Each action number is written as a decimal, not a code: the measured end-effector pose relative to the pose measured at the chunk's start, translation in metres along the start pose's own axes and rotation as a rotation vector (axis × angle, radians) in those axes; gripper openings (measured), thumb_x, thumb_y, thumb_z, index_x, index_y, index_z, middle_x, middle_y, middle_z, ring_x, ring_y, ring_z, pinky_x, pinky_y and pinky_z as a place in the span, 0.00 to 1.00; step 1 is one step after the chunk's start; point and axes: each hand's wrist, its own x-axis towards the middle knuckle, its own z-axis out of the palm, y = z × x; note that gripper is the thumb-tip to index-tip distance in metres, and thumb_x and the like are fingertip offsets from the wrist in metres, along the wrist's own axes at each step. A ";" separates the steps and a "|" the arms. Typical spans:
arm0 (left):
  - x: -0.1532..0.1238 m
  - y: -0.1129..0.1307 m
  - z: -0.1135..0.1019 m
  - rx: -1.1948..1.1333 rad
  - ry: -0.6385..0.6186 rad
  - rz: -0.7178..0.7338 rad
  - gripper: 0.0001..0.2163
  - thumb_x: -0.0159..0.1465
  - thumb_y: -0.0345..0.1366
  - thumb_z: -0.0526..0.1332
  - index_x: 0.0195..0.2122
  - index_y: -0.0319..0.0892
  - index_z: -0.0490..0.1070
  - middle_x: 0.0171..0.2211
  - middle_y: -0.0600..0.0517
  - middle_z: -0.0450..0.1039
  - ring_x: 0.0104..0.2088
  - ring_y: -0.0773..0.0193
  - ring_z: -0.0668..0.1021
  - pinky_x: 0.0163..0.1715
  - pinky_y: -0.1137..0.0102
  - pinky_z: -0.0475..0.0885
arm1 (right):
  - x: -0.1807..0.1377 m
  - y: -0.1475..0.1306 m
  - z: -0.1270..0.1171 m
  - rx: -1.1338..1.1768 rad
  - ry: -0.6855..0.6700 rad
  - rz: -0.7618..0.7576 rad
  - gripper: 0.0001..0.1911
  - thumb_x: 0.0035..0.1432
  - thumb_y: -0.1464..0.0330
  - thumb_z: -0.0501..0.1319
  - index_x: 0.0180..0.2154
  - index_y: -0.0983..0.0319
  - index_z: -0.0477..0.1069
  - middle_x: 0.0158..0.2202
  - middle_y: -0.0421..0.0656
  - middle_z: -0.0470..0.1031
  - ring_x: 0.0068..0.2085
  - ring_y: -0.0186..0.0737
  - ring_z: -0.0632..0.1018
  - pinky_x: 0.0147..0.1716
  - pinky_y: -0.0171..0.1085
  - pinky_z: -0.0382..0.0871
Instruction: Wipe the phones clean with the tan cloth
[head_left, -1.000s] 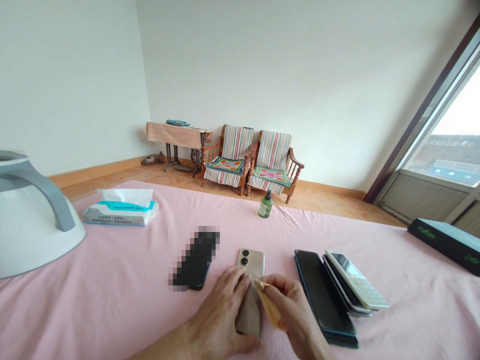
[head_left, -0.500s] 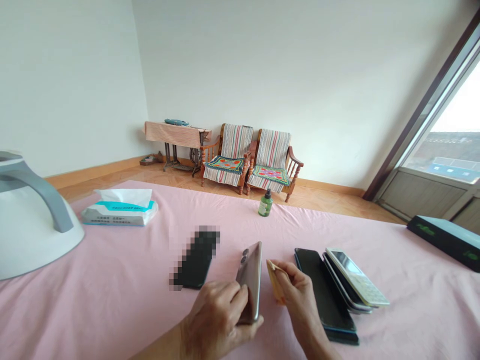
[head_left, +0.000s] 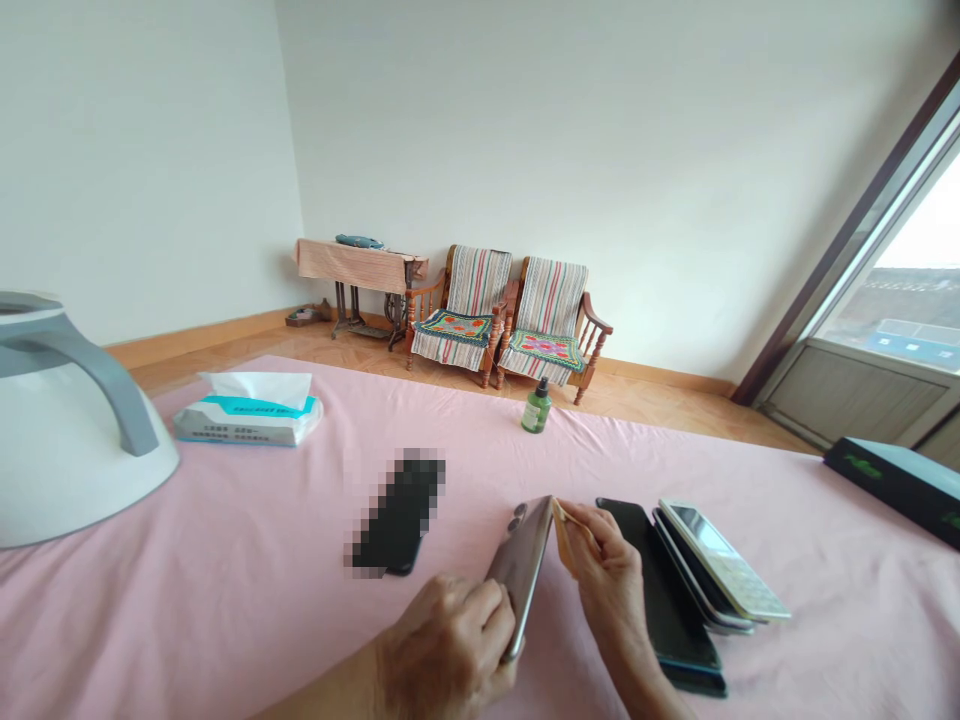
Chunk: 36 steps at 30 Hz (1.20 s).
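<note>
My left hand (head_left: 457,640) is closed around the lower part of a smartphone (head_left: 525,560), held tilted with its back and camera lenses partly towards me. Between the thumb and fingers of my right hand (head_left: 607,570) is a folded yellowish cloth (head_left: 568,545). The cloth meets the phone's upper right corner. A dark phone (head_left: 394,520), partly pixelated, lies on the pink tablecloth left of my hands. Close by my right forearm are stacked black phones (head_left: 667,590), and a white keypad phone (head_left: 724,560) rests on top of other phones beside them.
On the pink tablecloth (head_left: 247,560) stand a white and grey kettle (head_left: 75,440), a tissue pack (head_left: 247,415) and a green spray bottle (head_left: 535,408). A dark box (head_left: 892,485) sits at the right edge. Two wooden chairs (head_left: 544,320) are beyond the table.
The cloth in my right hand has come up against the phone's upper corner. My left hand has tilted the phone further to the right. The view has shifted slightly.
</note>
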 end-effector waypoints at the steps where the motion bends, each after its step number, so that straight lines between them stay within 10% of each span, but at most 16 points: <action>1: 0.000 0.000 0.001 0.007 0.009 0.021 0.04 0.58 0.30 0.60 0.34 0.40 0.66 0.26 0.54 0.71 0.25 0.62 0.74 0.25 0.68 0.68 | 0.001 0.001 0.000 -0.008 -0.020 -0.003 0.11 0.55 0.63 0.62 0.36 0.60 0.78 0.34 0.44 0.71 0.34 0.39 0.74 0.30 0.35 0.69; 18: -0.004 -0.005 0.010 -0.302 0.004 -0.307 0.06 0.53 0.26 0.60 0.28 0.42 0.64 0.25 0.55 0.68 0.26 0.63 0.73 0.26 0.71 0.62 | -0.058 -0.018 0.013 0.000 -0.372 -0.389 0.13 0.56 0.78 0.55 0.36 0.58 0.73 0.32 0.42 0.65 0.31 0.36 0.73 0.26 0.32 0.67; 29: 0.006 -0.020 0.017 -0.930 -0.052 -0.916 0.12 0.62 0.42 0.54 0.25 0.43 0.58 0.18 0.58 0.61 0.17 0.67 0.72 0.16 0.76 0.63 | -0.040 -0.006 0.012 -0.001 -0.135 -0.095 0.08 0.58 0.68 0.58 0.34 0.60 0.77 0.30 0.42 0.68 0.29 0.36 0.73 0.26 0.32 0.68; 36: 0.002 -0.019 0.035 -1.159 -0.195 -0.954 0.11 0.64 0.43 0.51 0.37 0.40 0.62 0.17 0.57 0.68 0.12 0.67 0.73 0.09 0.79 0.64 | -0.046 0.004 0.021 -0.112 -0.378 -0.164 0.15 0.58 0.74 0.53 0.38 0.58 0.78 0.33 0.44 0.70 0.34 0.37 0.75 0.33 0.32 0.70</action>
